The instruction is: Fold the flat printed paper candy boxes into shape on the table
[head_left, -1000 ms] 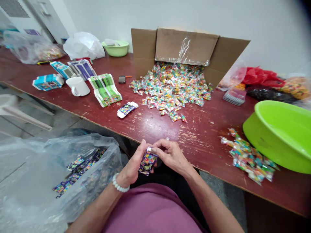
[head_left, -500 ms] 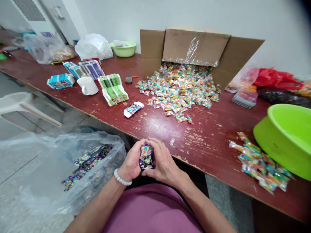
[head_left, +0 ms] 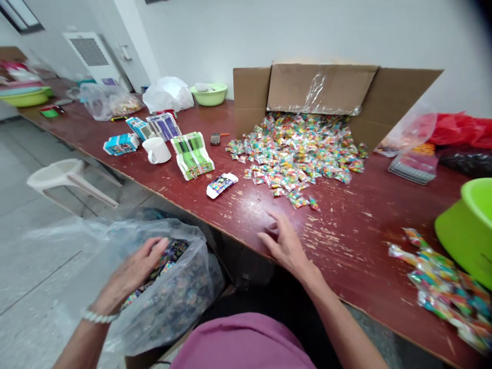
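Evidently, the L hand (head_left: 134,266) is held over the open mouth of the clear bag (head_left: 169,318), off the front edge of the bench (head_left: 346,215), w/ fingers slightly bent & pointed in over the printed packs (head_left: 179,247). Whether anything is gripped can't be told, as the underside is hidden. The R hand (head_left: 287,246) is held w/ fingers loosely spread, nothing gripped, nr the bench's front edge; contact w/ the top can't be confirmed.

For a tidy job over the bag, the wrist is best kept low & the fingers opened only well inside the rim, so nothing is dropped on the floor. Thin film is prob. easily snagged, esp. by the bead bracelet (head_left: 100,318), so the limp side should be avoided. Packs are best laid flat, not tossed, as card corners could be dented.

On the bench, an open-flapped printed box (head_left: 222,185) is set nr the front edge, L of the wrapped sweets (head_left: 295,148), which are spilled from the carton (head_left: 319,87) at the back edge. If that box is handled, a light pinch on the sides is advised, w/ the flaps left uncreased.
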Available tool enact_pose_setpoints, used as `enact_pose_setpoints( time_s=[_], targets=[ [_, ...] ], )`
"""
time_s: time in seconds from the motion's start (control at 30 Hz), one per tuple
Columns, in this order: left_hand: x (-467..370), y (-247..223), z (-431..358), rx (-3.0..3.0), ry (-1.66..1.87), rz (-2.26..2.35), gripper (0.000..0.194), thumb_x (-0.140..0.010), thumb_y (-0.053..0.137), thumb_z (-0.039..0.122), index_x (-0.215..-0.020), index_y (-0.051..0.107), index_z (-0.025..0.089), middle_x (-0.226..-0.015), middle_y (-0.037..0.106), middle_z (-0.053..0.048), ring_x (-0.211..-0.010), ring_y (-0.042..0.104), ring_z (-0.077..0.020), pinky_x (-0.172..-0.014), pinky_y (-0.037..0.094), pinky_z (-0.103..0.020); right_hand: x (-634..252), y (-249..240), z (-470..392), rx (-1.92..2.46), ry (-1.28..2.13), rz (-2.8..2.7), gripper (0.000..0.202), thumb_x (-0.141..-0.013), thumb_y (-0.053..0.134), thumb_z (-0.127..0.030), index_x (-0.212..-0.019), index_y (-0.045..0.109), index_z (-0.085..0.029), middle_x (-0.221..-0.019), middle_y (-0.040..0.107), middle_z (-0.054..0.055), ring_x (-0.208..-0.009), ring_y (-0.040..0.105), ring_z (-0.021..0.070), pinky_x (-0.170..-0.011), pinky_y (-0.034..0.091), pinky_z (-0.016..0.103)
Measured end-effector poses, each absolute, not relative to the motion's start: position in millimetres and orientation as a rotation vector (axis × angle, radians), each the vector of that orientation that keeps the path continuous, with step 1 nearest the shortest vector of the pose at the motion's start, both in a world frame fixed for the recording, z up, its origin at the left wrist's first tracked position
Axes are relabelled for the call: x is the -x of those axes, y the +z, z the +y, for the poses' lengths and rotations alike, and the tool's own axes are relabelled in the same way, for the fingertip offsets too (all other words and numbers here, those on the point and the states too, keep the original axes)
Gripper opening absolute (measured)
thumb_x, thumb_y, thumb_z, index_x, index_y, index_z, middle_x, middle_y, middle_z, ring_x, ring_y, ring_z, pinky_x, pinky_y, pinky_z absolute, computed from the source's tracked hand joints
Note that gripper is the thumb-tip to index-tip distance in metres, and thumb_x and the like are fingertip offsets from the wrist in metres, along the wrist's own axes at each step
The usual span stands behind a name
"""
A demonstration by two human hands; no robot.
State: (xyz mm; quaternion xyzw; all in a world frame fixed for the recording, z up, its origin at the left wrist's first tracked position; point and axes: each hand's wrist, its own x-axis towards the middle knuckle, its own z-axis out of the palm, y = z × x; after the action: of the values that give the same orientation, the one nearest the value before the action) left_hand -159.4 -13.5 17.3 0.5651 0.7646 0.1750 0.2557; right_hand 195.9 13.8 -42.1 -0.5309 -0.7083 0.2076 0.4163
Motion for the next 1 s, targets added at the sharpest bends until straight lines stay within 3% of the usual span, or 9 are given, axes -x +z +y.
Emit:
enact_pose_setpoints(
  time_s=[0.1,0.27,0.4,0.53,0.83,1.0],
  targets=[
    [182,14,0,-1.734,0.382,2.106,0.061,-0.081,0.049,0.07,-0.118,0.062,0.024,-0.117,0.07,-0.01,-0.109,0.064,-0.0346,-0.098,0.047,-0.047,-221,-65,20,1.492,0.395,-1.638,0.032,-0.089,0.056,-0.028,-0.119,0.057,-0.017,-0.101,0.065,0.011,-0.081,0.064,0.0224,-0.079,0.053,0.04],
    [109,11,84,-2.209,0.484,2.024,0.069,-0.09,0.04,0.063,-0.137,0.048,0.013,-0.135,0.057,-0.017,-0.123,0.053,-0.0305,-0.107,0.037,-0.04,-225,-74,18,1.451,0.381,-1.747,0.021,-0.09,0.053,-0.022,-0.108,0.063,-0.019,-0.097,0.068,0.009,-0.084,0.065,0.0231,-0.079,0.051,0.038],
    [53,4,155,-2.205,0.204,2.216,0.088,-0.081,0.051,0.07,-0.144,0.038,0.01,-0.134,0.049,-0.024,-0.121,0.048,-0.0394,-0.096,0.042,-0.046,-224,-71,16,1.437,0.396,-1.725,0.017,-0.091,0.052,-0.022,-0.103,0.064,-0.019,-0.094,0.068,0.009,-0.084,0.065,0.0232,-0.078,0.051,0.037],
    [41,-7,183,-2.222,0.111,2.161,0.073,-0.08,0.054,0.069,-0.131,0.054,0.018,-0.126,0.053,-0.02,-0.115,0.049,-0.0379,-0.09,0.043,-0.044,-225,-69,17,1.446,0.406,-1.72,0.017,-0.091,0.052,-0.021,-0.103,0.064,-0.018,-0.093,0.068,0.009,-0.085,0.065,0.0231,-0.079,0.051,0.036],
    [26,-7,137,-2.321,0.187,2.099,0.067,-0.076,0.066,0.057,-0.134,0.049,0.027,-0.126,0.051,-0.013,-0.117,0.048,-0.0341,-0.089,0.042,-0.042,-225,-69,19,1.442,0.453,-1.699,0.018,-0.091,0.053,-0.025,-0.101,0.066,-0.018,-0.093,0.068,0.009,-0.084,0.064,0.0231,-0.079,0.05,0.037],
    [5,-9,79,-2.443,0.533,1.829,0.057,-0.078,0.068,0.043,-0.128,0.047,0.024,-0.127,0.056,-0.01,-0.116,0.053,-0.0297,-0.089,0.042,-0.038,-218,-55,17,1.473,0.728,-1.361,0.032,-0.088,0.058,-0.041,-0.108,0.065,-0.018,-0.095,0.071,0.008,-0.077,0.063,0.0206,-0.073,0.051,0.036]
  ],
)
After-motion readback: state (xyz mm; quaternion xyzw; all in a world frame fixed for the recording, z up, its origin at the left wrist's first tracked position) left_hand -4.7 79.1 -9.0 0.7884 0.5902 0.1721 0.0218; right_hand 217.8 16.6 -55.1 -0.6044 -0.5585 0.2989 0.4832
